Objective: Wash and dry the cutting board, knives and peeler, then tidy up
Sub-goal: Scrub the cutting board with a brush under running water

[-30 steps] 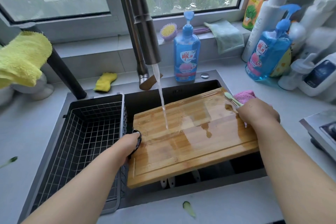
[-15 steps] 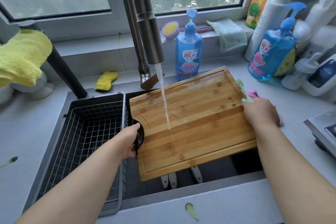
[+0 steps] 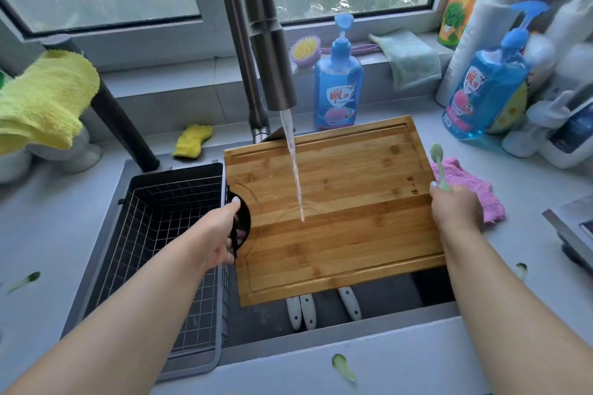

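I hold a bamboo cutting board (image 3: 353, 234) tilted over the sink, its grooved face toward me. Water (image 3: 295, 170) from the faucet (image 3: 272, 58) strikes the board's middle. My left hand (image 3: 218, 234) grips the board at the black cut-out on its left edge. My right hand (image 3: 455, 212) grips the right edge and also holds a pale green tool handle (image 3: 438, 163) that sticks up; its head is hidden. Three white knife handles (image 3: 308, 311) poke out from under the board in the sink. The blades are hidden.
A black wire basket (image 3: 160, 234) fills the sink's left half. A pink cloth (image 3: 475, 192) lies on the counter right of the board, a blue soap bottle (image 3: 337, 86) stands behind it, more bottles (image 3: 481, 90) crowd the right. Green peel scraps (image 3: 343, 367) lie on the front counter.
The board went from lying nearly flat with a wet face up to tilted steeply, far edge raised toward the faucet, a drier grooved face showing. Both hands kept their hold.
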Demonstrator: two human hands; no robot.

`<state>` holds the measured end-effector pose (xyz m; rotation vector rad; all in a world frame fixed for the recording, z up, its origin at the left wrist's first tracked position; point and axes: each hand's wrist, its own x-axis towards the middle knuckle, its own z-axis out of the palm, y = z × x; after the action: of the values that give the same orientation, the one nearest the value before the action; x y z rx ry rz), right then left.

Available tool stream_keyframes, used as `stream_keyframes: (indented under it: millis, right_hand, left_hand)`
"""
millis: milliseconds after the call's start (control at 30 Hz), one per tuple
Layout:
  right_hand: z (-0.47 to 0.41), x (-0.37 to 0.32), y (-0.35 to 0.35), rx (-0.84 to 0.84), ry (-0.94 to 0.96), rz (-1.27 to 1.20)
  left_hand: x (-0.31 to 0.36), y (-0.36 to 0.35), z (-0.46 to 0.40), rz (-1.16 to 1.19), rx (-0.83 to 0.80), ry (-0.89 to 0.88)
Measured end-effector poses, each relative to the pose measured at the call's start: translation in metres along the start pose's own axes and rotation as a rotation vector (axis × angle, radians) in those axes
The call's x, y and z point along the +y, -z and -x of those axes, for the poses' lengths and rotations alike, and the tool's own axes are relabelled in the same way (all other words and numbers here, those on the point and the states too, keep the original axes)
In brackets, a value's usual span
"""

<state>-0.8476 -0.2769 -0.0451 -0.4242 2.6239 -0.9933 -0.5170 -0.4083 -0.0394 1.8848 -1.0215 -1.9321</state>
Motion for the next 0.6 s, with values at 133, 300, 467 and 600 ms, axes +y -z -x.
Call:
stream_keyframes:
  millis: [133, 300, 467, 600]
  right_hand:
    - [0.005, 0.003, -0.011, -0.01, -0.019, -0.044]
    - [0.012, 0.004, -0.029, -0.052, -0.04, -0.073]
    - [0.022, 0.008, -0.043, -0.14, -0.08, -0.045]
    - [0.031, 0.012, -0.051, -0.219, -0.158, -0.092]
  left_hand:
    - [0.009, 0.006, 0.015, 0.013, 0.048, -0.075]
    - [0.02, 0.02, 0.031, -0.005, 0.142, -0.13]
    - [0.03, 0.03, 0.042, 0.05, 0.177, -0.174]
    - [0.029, 0.037, 0.041, 0.171, 0.246, -0.289]
